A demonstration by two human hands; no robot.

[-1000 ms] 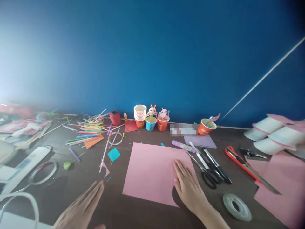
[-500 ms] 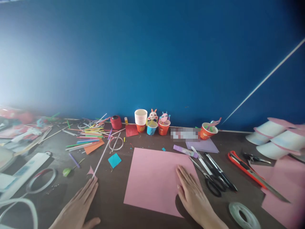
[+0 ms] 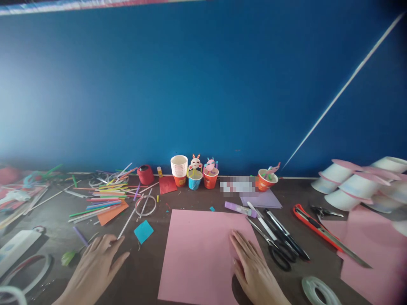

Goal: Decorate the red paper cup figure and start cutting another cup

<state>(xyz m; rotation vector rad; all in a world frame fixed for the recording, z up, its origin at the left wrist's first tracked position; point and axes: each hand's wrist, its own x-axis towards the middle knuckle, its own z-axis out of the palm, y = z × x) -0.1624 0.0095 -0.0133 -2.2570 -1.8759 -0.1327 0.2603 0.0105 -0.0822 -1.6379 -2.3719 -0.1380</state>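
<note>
A square sheet of pink paper [image 3: 197,254] lies flat on the dark table in front of me. My right hand [image 3: 254,269] rests palm down on its right side, fingers stretched out. To the left of the sheet, my left hand [image 3: 95,267] is on the table, its fingers slightly bent and its thumb held apart. Its fingertips are at the lower end of a thin white stick [image 3: 127,222]; whether they touch it I cannot tell. Close by on the left is a small green leaf-like piece [image 3: 68,258]. A blue paper square [image 3: 143,231] lies between the hand and the pink sheet.
Scissors [image 3: 280,256], pens and a purple glue stick [image 3: 240,209] lie right of the sheet, then a red utility knife [image 3: 318,228] and a tape roll [image 3: 319,292]. Paper cups [image 3: 179,169] line the wall. Colourful sticks [image 3: 108,190] are heaped at left.
My left hand's fingers have bent, and the small pink scrap at its fingertips no longer shows. The right hand stays on the sheet. The whole view has tilted up and turned slightly right.
</note>
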